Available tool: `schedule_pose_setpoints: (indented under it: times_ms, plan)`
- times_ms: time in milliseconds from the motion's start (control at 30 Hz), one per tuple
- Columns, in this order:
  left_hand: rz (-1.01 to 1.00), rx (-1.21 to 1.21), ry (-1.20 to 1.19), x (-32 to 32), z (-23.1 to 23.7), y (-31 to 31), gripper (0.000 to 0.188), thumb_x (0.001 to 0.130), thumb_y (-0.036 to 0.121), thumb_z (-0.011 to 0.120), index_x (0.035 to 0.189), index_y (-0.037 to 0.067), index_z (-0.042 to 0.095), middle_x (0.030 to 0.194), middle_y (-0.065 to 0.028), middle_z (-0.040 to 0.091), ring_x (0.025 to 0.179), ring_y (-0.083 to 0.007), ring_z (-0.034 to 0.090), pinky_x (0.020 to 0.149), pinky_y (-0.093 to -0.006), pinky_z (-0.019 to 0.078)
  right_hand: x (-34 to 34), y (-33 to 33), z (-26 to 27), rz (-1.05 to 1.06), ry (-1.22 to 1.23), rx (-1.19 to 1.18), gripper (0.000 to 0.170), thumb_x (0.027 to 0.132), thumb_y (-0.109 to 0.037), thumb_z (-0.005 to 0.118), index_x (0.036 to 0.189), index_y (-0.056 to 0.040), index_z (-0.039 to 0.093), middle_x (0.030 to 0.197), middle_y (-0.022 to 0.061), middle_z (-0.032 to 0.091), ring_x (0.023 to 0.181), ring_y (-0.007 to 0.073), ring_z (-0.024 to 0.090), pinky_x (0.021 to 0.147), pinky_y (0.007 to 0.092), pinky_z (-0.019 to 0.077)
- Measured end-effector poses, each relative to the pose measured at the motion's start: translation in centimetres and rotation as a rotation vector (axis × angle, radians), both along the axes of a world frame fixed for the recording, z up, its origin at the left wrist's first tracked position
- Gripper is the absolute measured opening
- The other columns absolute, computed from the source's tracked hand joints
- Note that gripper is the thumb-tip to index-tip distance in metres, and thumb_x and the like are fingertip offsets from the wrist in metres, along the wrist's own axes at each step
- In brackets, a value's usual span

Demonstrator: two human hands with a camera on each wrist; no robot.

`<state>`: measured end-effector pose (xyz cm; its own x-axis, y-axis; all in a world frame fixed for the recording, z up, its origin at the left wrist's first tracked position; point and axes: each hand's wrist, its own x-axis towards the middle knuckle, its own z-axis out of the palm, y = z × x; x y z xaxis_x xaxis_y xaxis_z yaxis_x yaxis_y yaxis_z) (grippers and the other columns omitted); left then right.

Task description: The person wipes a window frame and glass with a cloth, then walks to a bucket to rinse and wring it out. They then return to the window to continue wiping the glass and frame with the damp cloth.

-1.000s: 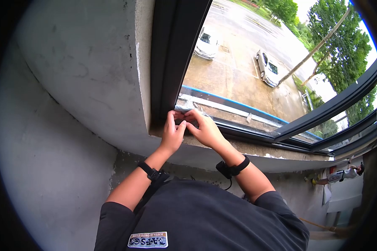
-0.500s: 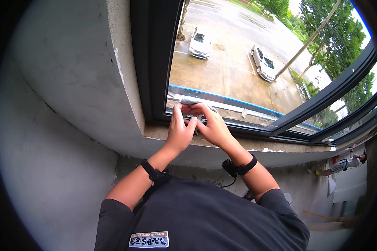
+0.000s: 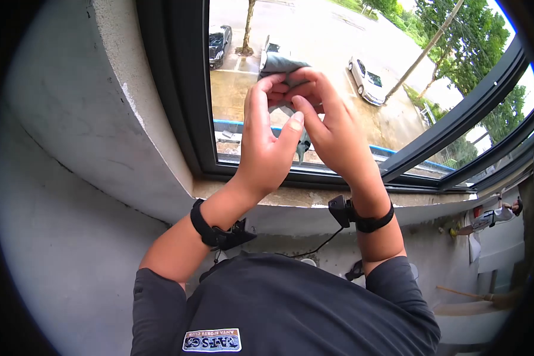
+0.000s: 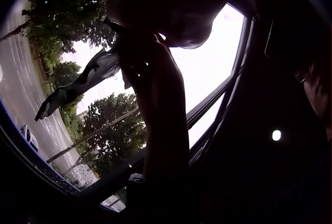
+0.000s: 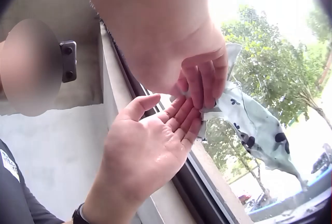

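A pale grey-green cloth (image 3: 283, 63) with dark printed spots is bunched between both hands in front of the window. Its loose end (image 5: 267, 130) hangs beyond the fingers in the right wrist view; the left wrist view has it dark against the light (image 4: 85, 81). My left hand (image 3: 262, 145) bends its fingers around one side of the cloth, thumb apart. Opposite it, my right hand (image 3: 336, 133) grips the bunched cloth with curled fingers (image 5: 207, 81). The two hands' fingertips meet at the cloth, and some of it is hidden behind them.
A dark window frame (image 3: 175, 107) surrounds the glass, above a rough sill (image 3: 219, 190). A grey wall (image 3: 59, 118) stands close on the left. Outside are parked cars (image 3: 366, 82) and trees. Another person (image 3: 489, 218) is at far right, near a wooden stick (image 3: 463, 292).
Both hands have risen from close over the sill to higher in front of the glass, bringing the cloth along. More of the cloth shows now. The head view has shifted to the left.
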<state>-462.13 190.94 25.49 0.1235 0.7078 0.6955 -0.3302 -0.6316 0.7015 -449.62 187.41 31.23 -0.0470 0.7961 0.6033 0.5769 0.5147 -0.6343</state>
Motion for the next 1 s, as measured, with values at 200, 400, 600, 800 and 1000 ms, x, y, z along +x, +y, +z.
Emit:
schedule_pose_setpoints:
  times_ms: [200,400,600,800,1000]
  plan:
    - [0.021,0.058,-0.013,0.0,0.6,0.6,0.05,0.095,0.011,0.061,0.14,-0.005,0.045,0.126,-0.0155,0.052,0.119,-0.0248,0.054,0.108,-0.0385,0.0431,-0.2,0.3,0.0,-0.008,-0.016,0.089,0.031,0.099,-0.007,0.063,0.13,-0.0022,0.058,0.1,0.0127,0.073,0.092,0.0213,0.073,0.081,0.0328,0.057]
    - [-0.028,-0.075,0.016,-0.9,-4.7,0.3,0.053,0.094,0.005,0.054,0.145,-0.005,0.042,0.132,-0.0142,0.054,0.125,-0.0222,0.052,0.114,-0.0388,0.0373,0.0,0.2,-4.2,0.01,-0.033,-0.015,0.03,0.097,-0.007,0.065,0.126,-0.0035,0.059,0.097,0.0124,0.073,0.09,0.025,0.074,0.08,0.0345,0.0567]
    - [-0.006,-0.195,-0.02,-1.1,-11.4,-0.5,0.042,0.093,0.002,0.055,0.134,-0.003,0.05,0.126,-0.0138,0.057,0.119,-0.0228,0.057,0.11,-0.0396,0.0421,0.1,-0.2,-9.5,0.006,-0.208,-0.109,0.027,0.097,-0.009,0.066,0.124,-0.0029,0.06,0.1,0.0142,0.074,0.097,0.0309,0.073,0.087,0.039,0.0547]
    - [0.017,-0.336,0.163,-1.7,-17.4,-1.0,0.042,0.087,-0.007,0.053,0.128,-0.003,0.052,0.123,-0.0148,0.061,0.118,-0.0247,0.06,0.109,-0.0397,0.0448,0.6,-0.5,-15.2,0.012,-0.228,-0.249,0.027,0.096,-0.01,0.067,0.121,-0.0032,0.061,0.103,0.0155,0.074,0.097,0.0332,0.073,0.085,0.0405,0.0556]
    - [0.031,-0.377,0.234,-1.2,-20.4,-1.8,0.041,0.088,-0.007,0.053,0.128,-0.004,0.052,0.125,-0.0168,0.061,0.119,-0.0285,0.061,0.109,-0.0404,0.0457,1.6,-1.0,-19.1,0.01,-0.247,-0.202,0.032,0.092,-0.014,0.068,0.123,-0.0075,0.06,0.102,0.0164,0.071,0.095,0.0371,0.07,0.081,0.0452,0.054]
